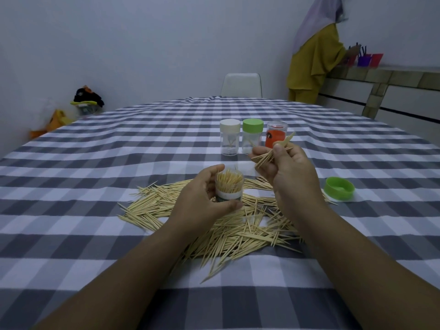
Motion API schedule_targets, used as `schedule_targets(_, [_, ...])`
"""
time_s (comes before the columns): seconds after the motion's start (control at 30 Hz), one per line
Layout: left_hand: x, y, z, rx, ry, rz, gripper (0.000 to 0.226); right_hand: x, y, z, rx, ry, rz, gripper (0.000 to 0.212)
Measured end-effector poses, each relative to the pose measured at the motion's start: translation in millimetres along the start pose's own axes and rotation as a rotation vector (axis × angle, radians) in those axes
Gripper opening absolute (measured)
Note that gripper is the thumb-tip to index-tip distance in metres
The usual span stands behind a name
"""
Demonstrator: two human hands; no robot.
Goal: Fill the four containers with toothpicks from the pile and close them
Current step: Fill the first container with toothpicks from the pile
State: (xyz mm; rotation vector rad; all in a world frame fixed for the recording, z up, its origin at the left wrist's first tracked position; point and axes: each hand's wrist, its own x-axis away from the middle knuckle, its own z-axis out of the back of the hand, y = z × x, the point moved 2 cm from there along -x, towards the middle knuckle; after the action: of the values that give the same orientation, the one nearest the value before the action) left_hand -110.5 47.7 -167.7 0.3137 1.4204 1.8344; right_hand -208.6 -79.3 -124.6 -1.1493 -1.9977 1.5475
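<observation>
My left hand (202, 198) grips an open clear container (229, 186), upright and packed with toothpicks, just above the toothpick pile (228, 229). My right hand (288, 172) pinches a small bundle of toothpicks (271, 154) to the right of and above that container. Behind them stand three more containers: one with a cream lid (229, 136), one with a green lid (252, 135) and a red-labelled one (276, 136). The first two hold only a few toothpicks. A loose green lid (339, 188) lies upside down to the right.
A grey and white checked cloth (119, 177) covers the round table. A white chair (241, 85) stands at the far side. A person in yellow (314, 65) stands at a counter at the back right. Bags (85, 101) sit on the floor at left.
</observation>
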Motion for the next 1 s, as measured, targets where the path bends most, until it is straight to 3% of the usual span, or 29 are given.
schedule_targets(0.13, [0, 1, -1, -0.011, -0.002, -0.008, 0.085, 5, 2, -7, -0.009, -0.056, -0.003, 0.017])
schedule_targets(0.3, [1, 2, -2, -0.009, -0.007, -0.014, 0.086, 14, 9, -13, 0.329, -0.194, 0.047, 0.016])
schedule_targets(0.43, [1, 2, -1, -0.005, -0.007, -0.012, 0.084, 16, 11, -11, 0.465, -0.218, 0.005, 0.025])
schedule_targets(0.73, [1, 1, 0, -0.004, -0.005, -0.014, 0.084, 19, 12, -10, 0.534, -0.307, -0.076, 0.034])
schedule_targets(1.0, [1, 1, 0, 0.018, -0.005, -0.007, 0.083, 11, 7, -2, 0.505, -0.222, 0.064, 0.023])
